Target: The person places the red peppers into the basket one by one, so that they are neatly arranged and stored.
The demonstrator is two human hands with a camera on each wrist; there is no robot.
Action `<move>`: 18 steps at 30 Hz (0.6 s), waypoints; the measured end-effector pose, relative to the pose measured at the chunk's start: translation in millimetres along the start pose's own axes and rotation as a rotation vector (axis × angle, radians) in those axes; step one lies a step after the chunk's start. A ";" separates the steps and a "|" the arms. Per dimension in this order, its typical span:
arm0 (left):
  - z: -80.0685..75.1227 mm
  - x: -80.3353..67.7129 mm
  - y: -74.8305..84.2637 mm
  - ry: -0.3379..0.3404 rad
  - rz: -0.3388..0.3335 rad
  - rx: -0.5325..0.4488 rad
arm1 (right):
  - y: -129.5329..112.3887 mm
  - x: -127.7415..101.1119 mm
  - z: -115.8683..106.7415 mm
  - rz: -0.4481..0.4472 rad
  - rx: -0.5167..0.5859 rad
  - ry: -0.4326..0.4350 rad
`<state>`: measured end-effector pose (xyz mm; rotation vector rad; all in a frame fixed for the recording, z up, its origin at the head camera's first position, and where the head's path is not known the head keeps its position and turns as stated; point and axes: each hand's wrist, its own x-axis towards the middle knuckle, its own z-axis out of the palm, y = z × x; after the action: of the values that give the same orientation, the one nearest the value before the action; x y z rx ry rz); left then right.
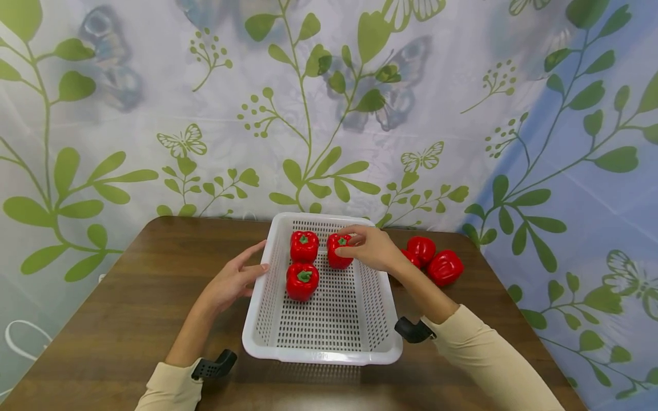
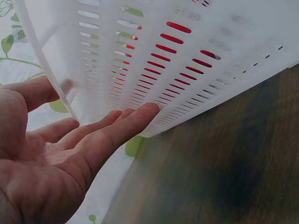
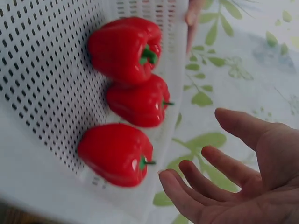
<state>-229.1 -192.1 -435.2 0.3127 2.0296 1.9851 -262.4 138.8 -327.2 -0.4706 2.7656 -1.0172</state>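
Note:
A white perforated plastic basket [image 1: 329,357] stands on the table with three red bell peppers inside. Two of them, the back-left pepper [image 1: 304,248] and the front-left pepper [image 1: 302,281], sit close together; another pepper [image 1: 339,258] is to their right. My left hand [image 1: 233,281] holds the basket's left side, thumb over the rim and fingers [image 2: 135,119] along the outer wall. Above the right-hand pepper hovers my right hand [image 1: 372,248]. In the right wrist view its fingers [image 3: 175,189] are spread, holding nothing and apart from the peppers.
On the wooden table [image 1: 128,297], several more red peppers [image 1: 445,268] lie right of the basket, partly hidden by my right forearm. A leaf-patterned curtain [image 1: 216,114] hangs behind the table. A white cable [image 1: 20,339] shows at the left.

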 end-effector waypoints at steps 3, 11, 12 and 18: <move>0.1 -0.1 0.8 -0.002 0.000 0.000 | 9.3 -6.3 -12.8 0.041 0.023 0.039; -0.5 0.7 -0.5 0.004 -0.005 0.000 | 42.2 -25.1 -43.3 0.121 0.009 0.092; -0.7 1.4 -0.3 0.005 -0.004 0.000 | 46.4 -27.4 -47.0 0.130 0.012 0.093; -2.0 3.0 0.6 0.008 -0.005 0.000 | 72.3 -38.6 -67.8 0.174 0.081 0.095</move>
<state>-232.6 -192.9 -434.7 0.3005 2.0327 1.9869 -260.5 244.9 -321.6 -0.1712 2.7743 -1.1306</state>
